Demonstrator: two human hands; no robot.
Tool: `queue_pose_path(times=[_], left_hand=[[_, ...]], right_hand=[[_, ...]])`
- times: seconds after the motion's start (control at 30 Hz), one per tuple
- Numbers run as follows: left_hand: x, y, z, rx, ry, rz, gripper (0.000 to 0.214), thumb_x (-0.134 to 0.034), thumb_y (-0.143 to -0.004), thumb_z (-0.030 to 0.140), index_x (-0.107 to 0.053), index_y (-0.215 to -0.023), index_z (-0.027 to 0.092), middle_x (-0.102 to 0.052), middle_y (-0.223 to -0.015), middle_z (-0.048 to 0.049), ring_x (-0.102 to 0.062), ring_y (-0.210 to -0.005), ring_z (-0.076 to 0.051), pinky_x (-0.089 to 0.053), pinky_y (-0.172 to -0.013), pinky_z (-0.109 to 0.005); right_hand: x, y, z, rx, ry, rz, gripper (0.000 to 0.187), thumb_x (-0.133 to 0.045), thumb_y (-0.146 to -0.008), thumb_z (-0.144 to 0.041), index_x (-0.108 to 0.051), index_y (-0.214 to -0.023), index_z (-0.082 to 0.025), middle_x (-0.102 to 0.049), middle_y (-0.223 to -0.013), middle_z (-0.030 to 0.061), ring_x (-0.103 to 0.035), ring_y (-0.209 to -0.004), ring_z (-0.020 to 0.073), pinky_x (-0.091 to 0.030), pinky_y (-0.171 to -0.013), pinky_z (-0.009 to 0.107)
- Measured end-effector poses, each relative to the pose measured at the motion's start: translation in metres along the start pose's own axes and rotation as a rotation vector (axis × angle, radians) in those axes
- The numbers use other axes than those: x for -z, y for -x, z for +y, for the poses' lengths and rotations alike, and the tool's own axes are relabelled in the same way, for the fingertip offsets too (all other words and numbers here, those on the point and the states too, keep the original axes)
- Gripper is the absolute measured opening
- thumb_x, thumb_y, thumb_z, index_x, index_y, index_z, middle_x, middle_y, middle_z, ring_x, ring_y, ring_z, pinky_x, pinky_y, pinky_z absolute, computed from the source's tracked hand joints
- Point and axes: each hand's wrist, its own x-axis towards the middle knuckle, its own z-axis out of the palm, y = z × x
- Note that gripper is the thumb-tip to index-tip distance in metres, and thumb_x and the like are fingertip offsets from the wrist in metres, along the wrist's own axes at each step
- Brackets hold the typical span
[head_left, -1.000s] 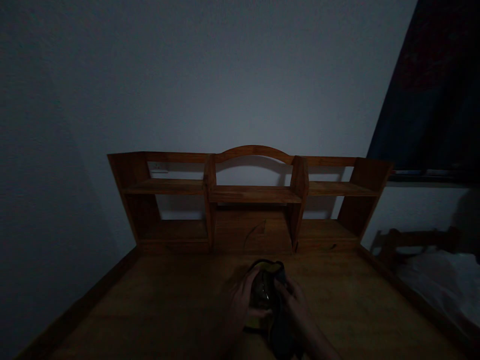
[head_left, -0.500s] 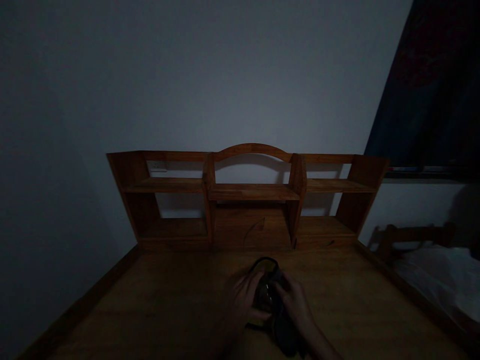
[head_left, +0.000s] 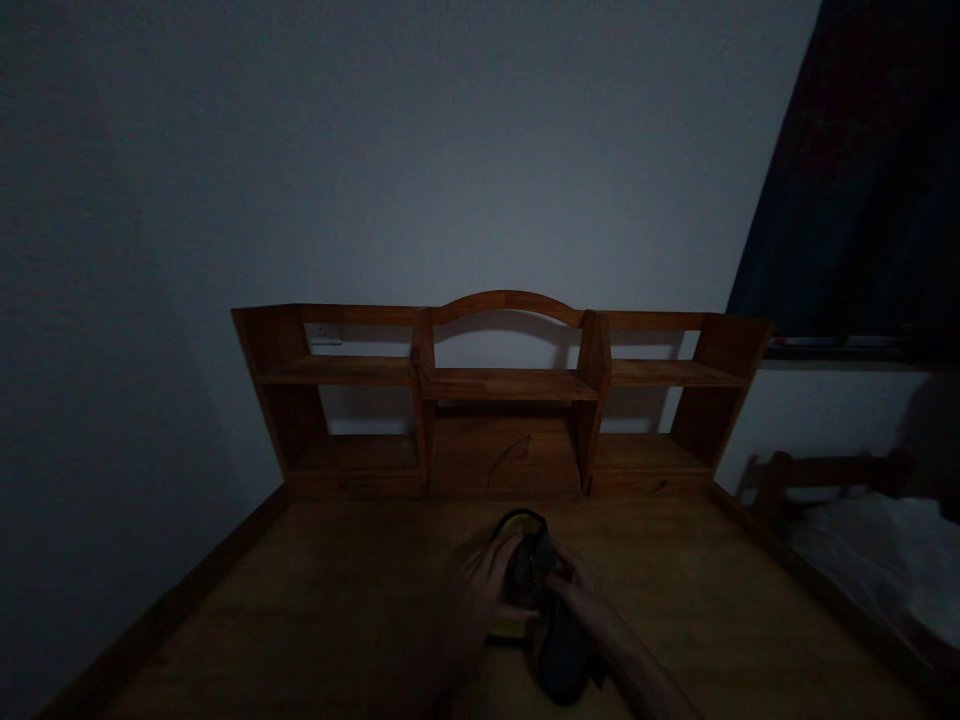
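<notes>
Between my hands is a dark, rounded thing (head_left: pixel 523 572) with a few small bright glints; the dim light hides its kind. My left hand (head_left: pixel 486 585) curls round its left side, thumb below and fingers above. From the right, my right hand (head_left: pixel 576 592) grips its upper right side, with the fingertips partly hidden. A yellow piece with a black edge (head_left: pixel 523 521) shows behind and below my left fingers, close to the desktop. A dark, rounded flap (head_left: pixel 564 665) hangs down beneath my right hand and wrist.
The wooden desktop (head_left: pixel 337 590) has raised side edges. Along its back stands a wooden shelf unit (head_left: pixel 510 384) against a pale wall (head_left: pixel 480 150). A dark curtain (head_left: pixel 847 170) hangs at the right, above a wooden frame (head_left: pixel 832 470) and whitish plastic or cloth (head_left: pixel 885 550).
My hands have shifted slightly while keeping hold of the dark thing. It has turned a little, and more yellow shows at the top and bottom. The camera view has moved slightly.
</notes>
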Motion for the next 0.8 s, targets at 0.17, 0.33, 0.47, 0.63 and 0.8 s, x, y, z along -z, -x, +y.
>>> queue_pose_path(times=[0.17,0.33,0.47,0.63,0.8], left_hand=[[0.005,0.002,0.013,-0.082,-0.085,-0.074,0.093,-0.077,-0.066,0.044,-0.031,-0.144,0.025,-0.050,-0.140,-0.0125,-0.052,-0.125,-0.028,-0.048,-0.099,-0.042],[0.002,0.004,0.014,-0.064,-0.105,-0.014,0.087,-0.076,-0.070,0.035,-0.031,-0.144,0.024,-0.053,-0.138,-0.0127,-0.055,-0.122,-0.027,-0.049,-0.098,-0.041],[0.001,0.004,0.012,-0.087,-0.073,0.024,0.092,-0.074,-0.068,0.049,-0.030,-0.143,0.020,-0.055,-0.135,-0.0151,-0.057,-0.119,-0.028,-0.050,-0.097,-0.041],[0.004,0.002,0.016,-0.057,-0.102,0.078,0.089,-0.075,-0.069,0.047,-0.031,-0.142,0.020,-0.056,-0.135,-0.0131,-0.056,-0.120,-0.027,-0.050,-0.098,-0.041],[0.000,0.003,0.011,-0.046,-0.091,0.101,0.092,-0.078,-0.066,0.042,-0.031,-0.142,0.019,-0.055,-0.135,-0.0134,-0.056,-0.120,-0.027,-0.051,-0.098,-0.039]], right_hand=[[0.002,0.004,-0.003,0.157,0.191,0.074,0.033,-0.071,-0.066,-0.024,-0.071,-0.098,-0.020,-0.072,-0.105,0.0088,-0.063,-0.102,0.0327,-0.045,-0.095,0.045],[0.001,0.008,-0.012,0.220,0.321,0.081,0.026,-0.070,-0.072,-0.030,-0.072,-0.097,-0.020,-0.073,-0.096,0.0092,-0.065,-0.091,0.0331,-0.050,-0.083,0.042],[0.000,0.013,-0.016,0.234,0.363,0.022,0.026,-0.062,-0.082,-0.040,-0.072,-0.094,-0.020,-0.073,-0.091,0.0079,-0.066,-0.085,0.0306,-0.051,-0.075,0.037],[-0.003,0.012,-0.013,0.254,0.279,0.030,0.036,-0.056,-0.087,-0.047,-0.070,-0.103,-0.018,-0.073,-0.092,0.0065,-0.065,-0.092,0.0293,-0.050,-0.081,0.035],[-0.006,0.005,-0.009,0.184,0.128,0.037,0.049,-0.063,-0.078,-0.059,-0.072,-0.097,-0.015,-0.073,-0.089,0.0074,-0.065,-0.091,0.0304,-0.051,-0.079,0.036]])
